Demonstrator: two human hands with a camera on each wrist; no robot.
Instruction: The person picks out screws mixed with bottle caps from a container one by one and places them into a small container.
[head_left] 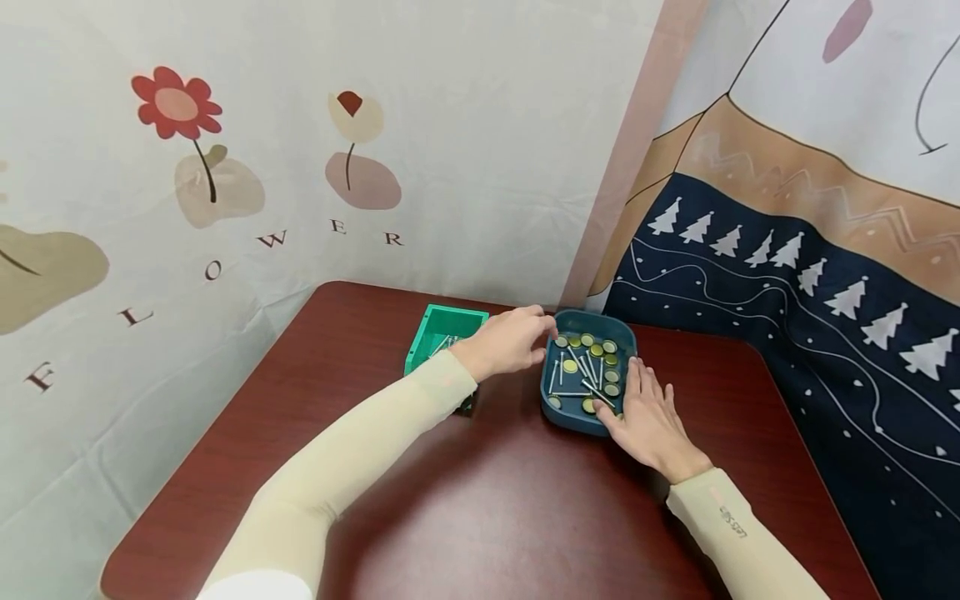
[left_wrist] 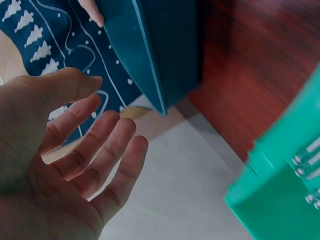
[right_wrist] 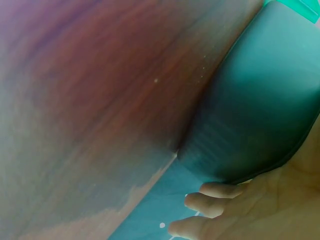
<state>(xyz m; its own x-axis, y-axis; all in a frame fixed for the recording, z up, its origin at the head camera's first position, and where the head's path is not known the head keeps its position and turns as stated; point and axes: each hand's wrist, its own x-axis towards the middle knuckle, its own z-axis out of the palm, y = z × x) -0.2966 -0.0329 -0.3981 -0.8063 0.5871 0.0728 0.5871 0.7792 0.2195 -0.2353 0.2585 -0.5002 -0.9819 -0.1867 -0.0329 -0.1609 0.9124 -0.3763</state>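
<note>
A blue tray (head_left: 577,423) on the table holds several round caps (head_left: 611,377) with gold and pale faces, and several long, thin silver screws or nails (head_left: 557,377). My left hand (head_left: 510,340) hovers at the tray's left edge, fingers loosely bent. The left wrist view shows nothing in that palm (left_wrist: 55,200), with the tray's wall (left_wrist: 170,50) just beyond the fingers. Against the tray's right side rests my right hand (head_left: 652,421), fingers straight, thumb at the near right rim. In the right wrist view its fingers (right_wrist: 200,205) lie beside the tray's outer wall (right_wrist: 260,100).
Left of the tray stands a green bin (head_left: 459,315) with several silver screws or nails, partly hidden by my left forearm. A small dark object (head_left: 466,406) shows beneath that arm. The reddish-brown table (head_left: 480,517) meets printed fabric (head_left: 480,167) behind it.
</note>
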